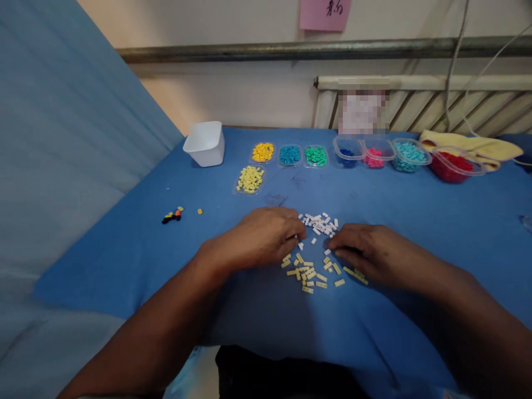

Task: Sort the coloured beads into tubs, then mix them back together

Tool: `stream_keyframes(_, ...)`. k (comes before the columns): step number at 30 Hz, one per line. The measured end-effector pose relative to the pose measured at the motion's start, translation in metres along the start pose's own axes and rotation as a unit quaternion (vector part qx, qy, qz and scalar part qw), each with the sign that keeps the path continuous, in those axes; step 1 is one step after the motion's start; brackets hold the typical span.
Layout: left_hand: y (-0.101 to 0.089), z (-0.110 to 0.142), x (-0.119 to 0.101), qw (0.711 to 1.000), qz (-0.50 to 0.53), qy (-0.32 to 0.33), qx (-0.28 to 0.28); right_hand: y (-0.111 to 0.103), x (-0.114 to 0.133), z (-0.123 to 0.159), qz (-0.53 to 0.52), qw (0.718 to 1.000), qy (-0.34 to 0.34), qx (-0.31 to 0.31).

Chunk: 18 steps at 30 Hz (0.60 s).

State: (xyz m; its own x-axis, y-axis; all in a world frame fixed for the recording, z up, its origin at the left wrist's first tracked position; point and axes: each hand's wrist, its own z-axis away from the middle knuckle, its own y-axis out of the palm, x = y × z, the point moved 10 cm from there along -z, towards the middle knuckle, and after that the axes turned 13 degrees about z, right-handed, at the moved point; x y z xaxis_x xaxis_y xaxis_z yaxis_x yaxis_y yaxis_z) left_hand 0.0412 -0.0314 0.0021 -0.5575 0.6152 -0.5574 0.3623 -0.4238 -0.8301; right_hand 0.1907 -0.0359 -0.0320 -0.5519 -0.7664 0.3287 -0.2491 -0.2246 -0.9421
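Observation:
Small white bricks (319, 224) lie in a loose heap on the blue cloth between my two hands. My left hand (274, 235) is at the left edge of this heap, its fingers curled and closed. A white brick sits right by its fingertips; whether it is held cannot be seen. From the right, my right hand (368, 249) comes to the heap with finger and thumb drawn close together. Another white brick (327, 252) is just at their tips. Pale yellow bricks (307, 272) are scattered nearer to me, and a few lie under and beside my right hand.
A white bin (205, 145) stands back left. Along the back are tubs of orange-yellow (262, 152), blue, green, navy, pink, turquoise and red bricks (453, 166), with a pale yellow tray (250, 179) in front. Black, orange and yellow pieces (172, 216) lie left. A yellow cloth (474, 145) is back right.

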Motion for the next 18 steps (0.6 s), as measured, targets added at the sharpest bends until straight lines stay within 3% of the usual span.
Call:
stream_keyframes(5,0.020,-0.008,-0.002,0.999,-0.012,0.029,0.044,0.010,0.005,-0.014,0.034,0.999,-0.001,-0.010)
stream_keyframes(8,0.022,-0.017,0.001,0.999,-0.038,0.018,0.024,0.009,-0.004,-0.022,0.087,0.995,0.051,-0.027)
stream_keyframes(11,0.009,-0.019,0.010,0.999,-0.035,-0.010,-0.027,-0.005,-0.020,-0.021,0.106,0.985,0.107,-0.087)
stream_keyframes(15,-0.015,-0.012,0.024,0.994,0.015,-0.034,-0.101,-0.022,-0.039,-0.010,0.035,0.977,0.135,-0.162)
stream_keyframes(18,-0.016,-0.012,0.025,0.994,0.020,-0.036,-0.105,-0.025,-0.041,-0.014,0.037,0.975,0.124,-0.181)
